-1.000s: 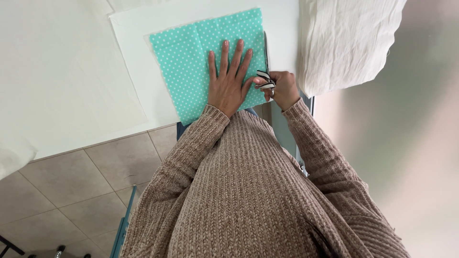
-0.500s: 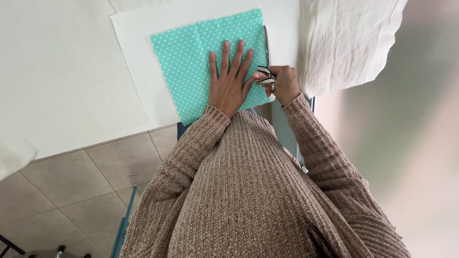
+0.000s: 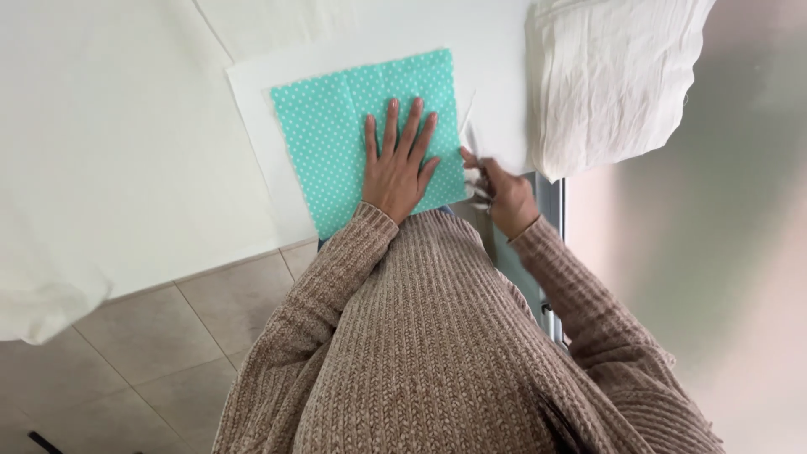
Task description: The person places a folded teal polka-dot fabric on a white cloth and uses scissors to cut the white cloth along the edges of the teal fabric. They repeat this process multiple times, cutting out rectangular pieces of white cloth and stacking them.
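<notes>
A teal square of cloth with white dots (image 3: pixel 336 126) lies on a white sheet (image 3: pixel 252 92) on the white table. My left hand (image 3: pixel 399 164) rests flat on the cloth, palm down and fingers spread, near its right half. My right hand (image 3: pixel 504 197) is just beyond the cloth's right edge, closed on the handles of a pair of scissors (image 3: pixel 471 147). The blades point away from me along that edge. The hand is slightly blurred, and I cannot tell whether the blades are apart.
A crumpled white cloth (image 3: pixel 614 76) lies at the table's right end and hangs over the edge. The white table (image 3: pixel 101 126) stretches to the left, with grey floor tiles (image 3: pixel 126 336) below it. A blue-grey chair frame (image 3: pixel 551 202) shows beside my right arm.
My right hand with the scissors has drawn slightly back toward my body along the cloth's right edge. My left hand stays flat on the cloth. The view has shifted a little.
</notes>
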